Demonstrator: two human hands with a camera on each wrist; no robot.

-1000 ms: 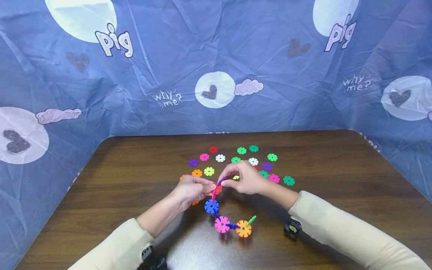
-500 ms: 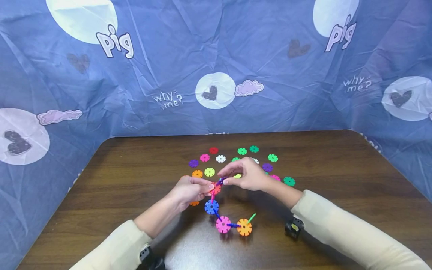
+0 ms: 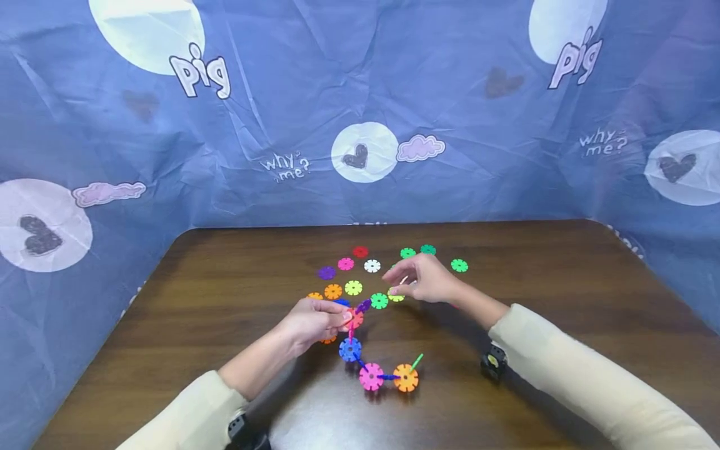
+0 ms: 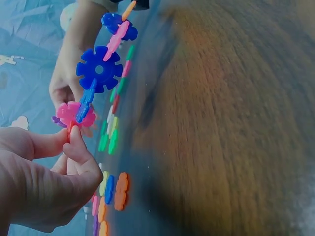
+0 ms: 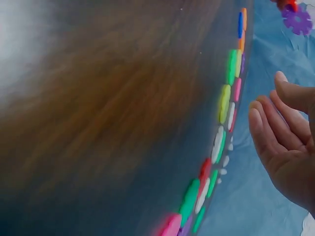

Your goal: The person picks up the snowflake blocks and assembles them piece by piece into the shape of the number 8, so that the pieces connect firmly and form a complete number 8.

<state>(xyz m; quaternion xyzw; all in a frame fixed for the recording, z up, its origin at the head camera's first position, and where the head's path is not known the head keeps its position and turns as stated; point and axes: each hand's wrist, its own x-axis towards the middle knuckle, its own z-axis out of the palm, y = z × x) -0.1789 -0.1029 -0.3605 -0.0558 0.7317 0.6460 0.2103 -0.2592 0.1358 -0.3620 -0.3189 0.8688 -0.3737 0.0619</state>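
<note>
My left hand pinches the red notched plastic disc between thumb and fingers. This disc belongs to a chain of interlocking discs. A purple disc is slotted at its upper end. Below hang a blue disc, a pink disc, an orange disc and, at the far end, a green disc seen edge-on. My right hand hovers over the loose discs to the right of the chain, fingers loosely bent. In the right wrist view its fingers are apart from the thumb with nothing between them.
Loose discs lie flat on the brown table beyond the hands, among them a green disc, a yellow disc and a white disc. My right hand hides several others. A blue printed cloth stands behind the table.
My right hand has let go of the purple disc and moved right and away from the chain. The purple disc stays attached to the red one. The left hand keeps its hold.
</note>
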